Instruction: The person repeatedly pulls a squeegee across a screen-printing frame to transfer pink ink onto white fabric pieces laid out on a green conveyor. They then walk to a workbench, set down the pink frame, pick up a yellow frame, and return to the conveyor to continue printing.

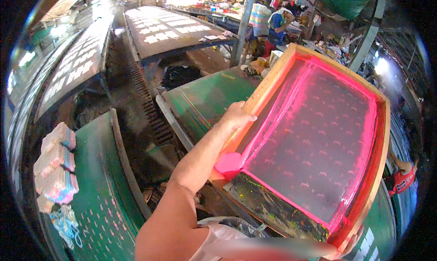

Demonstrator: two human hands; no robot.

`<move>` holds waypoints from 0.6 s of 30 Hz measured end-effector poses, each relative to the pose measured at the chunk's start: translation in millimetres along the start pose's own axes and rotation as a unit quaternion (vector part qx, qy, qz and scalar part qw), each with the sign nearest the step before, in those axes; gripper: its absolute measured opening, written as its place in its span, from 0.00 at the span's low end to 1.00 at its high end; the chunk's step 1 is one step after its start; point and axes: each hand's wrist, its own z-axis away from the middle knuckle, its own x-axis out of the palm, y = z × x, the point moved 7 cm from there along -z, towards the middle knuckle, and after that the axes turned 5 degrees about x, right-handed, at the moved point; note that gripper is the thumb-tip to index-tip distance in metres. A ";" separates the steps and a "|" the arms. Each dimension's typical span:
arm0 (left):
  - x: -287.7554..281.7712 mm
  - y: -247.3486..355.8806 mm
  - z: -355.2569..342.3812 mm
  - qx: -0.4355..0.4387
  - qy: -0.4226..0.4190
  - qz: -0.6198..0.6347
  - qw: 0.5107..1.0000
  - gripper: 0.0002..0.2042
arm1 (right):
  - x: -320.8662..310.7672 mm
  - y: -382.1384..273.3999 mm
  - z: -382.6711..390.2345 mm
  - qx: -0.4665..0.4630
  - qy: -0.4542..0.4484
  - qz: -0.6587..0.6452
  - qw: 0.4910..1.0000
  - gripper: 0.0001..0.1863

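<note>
A silk-screen printing frame (384,138) with wooden sides is held up at a tilt before me. Its mesh (314,142) shows rows of small repeated marks. Wet pink ink lines the edges, and a thick patch of pink ink (230,163) sits at the left corner. My left hand (240,115) is closed around the left side rail. At the bottom right corner, partly hidden, my right hand (353,243) grips the frame. Along the frame's near side runs a dark, paint-spattered strip (273,206).
Long green print tables (205,97) flank a dark aisle. Stacked cloth bundles (57,165) lie on the left table (98,170). White pieces cover the tables behind. A metal post (244,26) stands ahead. One person (277,22) is at the back, another (403,179) at right.
</note>
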 end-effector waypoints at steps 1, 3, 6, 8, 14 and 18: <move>-11.4 -6.7 -12.1 -0.002 0.000 0.001 1.000 0.28 | 3.5 -10.4 -2.3 0.000 -0.002 0.010 1.000 0.31; -26.1 -18.6 -26.4 -0.012 -0.016 0.008 1.000 0.28 | 13.3 -34.4 -7.4 0.000 -0.006 0.026 1.000 0.31; -41.3 -19.3 -37.4 0.000 -0.046 0.012 0.999 0.28 | 28.4 -61.2 -10.3 0.000 -0.006 0.043 0.999 0.31; -52.1 -21.2 -39.5 -0.016 -0.045 0.028 0.998 0.27 | 36.0 -74.5 -12.1 -0.007 -0.007 0.048 0.999 0.31; -77.9 -27.5 -36.8 -0.030 -0.049 -0.037 0.998 0.27 | 43.9 -95.2 -12.7 -0.015 -0.017 0.050 0.998 0.31; -89.4 -26.7 -33.5 -0.015 -0.034 -0.007 0.999 0.28 | 48.7 -101.5 -10.5 -0.021 -0.021 0.034 0.999 0.31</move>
